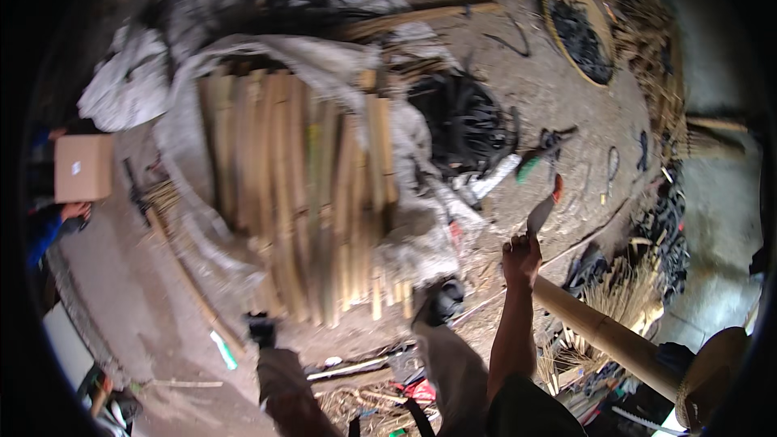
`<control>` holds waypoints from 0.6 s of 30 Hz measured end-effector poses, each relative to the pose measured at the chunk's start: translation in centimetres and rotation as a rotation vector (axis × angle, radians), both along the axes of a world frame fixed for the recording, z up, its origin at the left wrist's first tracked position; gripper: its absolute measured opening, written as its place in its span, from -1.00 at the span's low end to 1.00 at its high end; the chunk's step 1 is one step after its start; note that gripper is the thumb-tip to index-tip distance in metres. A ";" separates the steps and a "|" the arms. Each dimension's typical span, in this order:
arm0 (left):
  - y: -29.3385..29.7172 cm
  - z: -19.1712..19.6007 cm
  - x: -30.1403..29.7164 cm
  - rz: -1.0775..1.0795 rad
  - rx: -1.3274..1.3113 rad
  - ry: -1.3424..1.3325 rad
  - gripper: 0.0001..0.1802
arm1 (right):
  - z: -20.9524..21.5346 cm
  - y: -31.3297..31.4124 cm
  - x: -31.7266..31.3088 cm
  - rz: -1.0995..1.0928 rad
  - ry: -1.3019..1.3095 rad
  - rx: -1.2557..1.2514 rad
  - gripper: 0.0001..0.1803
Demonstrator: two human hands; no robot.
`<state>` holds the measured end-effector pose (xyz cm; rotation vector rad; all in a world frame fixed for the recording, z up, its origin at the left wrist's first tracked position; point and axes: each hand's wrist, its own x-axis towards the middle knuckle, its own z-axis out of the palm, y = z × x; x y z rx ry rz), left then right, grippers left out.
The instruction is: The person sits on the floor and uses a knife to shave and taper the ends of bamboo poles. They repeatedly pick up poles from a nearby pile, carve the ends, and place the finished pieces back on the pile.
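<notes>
Your right hand [522,261], fingers seemingly curled around the near end of a red-ended knife [541,214], holds it at three o'clock (blur hides which end is the handle); your left is out of frame. A loose grip could let the blade slip and cut you; the bamboo pole [607,336] at four o'clock, close to your wrist, could jar your arm. Bamboo strips [283,170] lie at nine o'clock on a pale sack [417,251], over a littered brown floor [554,101]; a grey wall [720,218] stands at three.
</notes>
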<state>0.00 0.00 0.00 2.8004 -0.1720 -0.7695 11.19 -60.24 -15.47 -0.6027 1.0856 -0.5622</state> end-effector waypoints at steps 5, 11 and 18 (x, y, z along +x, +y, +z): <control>5.2 2.1 4.3 -0.067 -0.021 0.154 -0.61 | 12.4 22.3 -0.5 0.057 -0.132 0.189 -0.78; 7.0 9.4 9.5 -0.249 -0.527 -0.033 -0.45 | 29.3 50.7 -4.7 0.018 -0.223 0.546 -0.77; 10.5 12.6 12.1 0.027 -0.866 0.774 -0.61 | 39.9 67.5 -6.5 -0.169 -0.331 0.998 -0.81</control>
